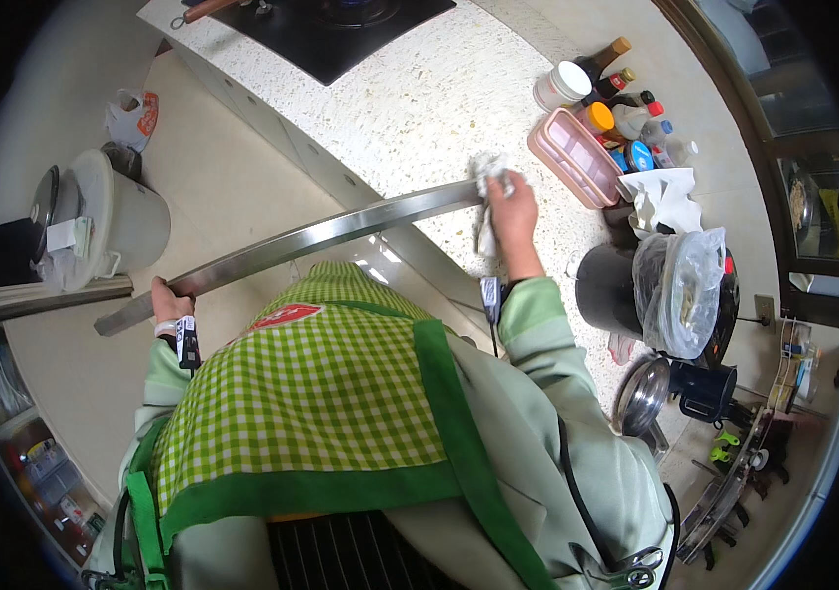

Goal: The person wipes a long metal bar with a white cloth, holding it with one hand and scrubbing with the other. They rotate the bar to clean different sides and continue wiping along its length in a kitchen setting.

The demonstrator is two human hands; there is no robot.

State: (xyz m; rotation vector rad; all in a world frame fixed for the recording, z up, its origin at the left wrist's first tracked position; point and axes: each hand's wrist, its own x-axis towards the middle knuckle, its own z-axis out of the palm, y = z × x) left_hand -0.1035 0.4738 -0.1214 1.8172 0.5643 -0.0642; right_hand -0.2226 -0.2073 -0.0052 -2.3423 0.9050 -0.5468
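A long, narrow stainless steel strip (323, 230) slants across my front, its right end higher in the picture. My left hand (171, 302) grips it close to its lower left end. At the other end, my right hand (514, 210) presses a crumpled white cloth (489, 171) against the metal. That cloth also hangs down below the strip. The right end of the strip is over the speckled white countertop (419, 110), while the left part is above the tiled floor (198, 133).
A black gas hob (316, 37) is set into the counter at the top. Bottles and jars (622, 122) stand by the wall behind a pink plastic container (574, 158). A black pot (607, 284) sits at right. On the left are a large white bucket (135, 221) and a plastic bag (132, 122).
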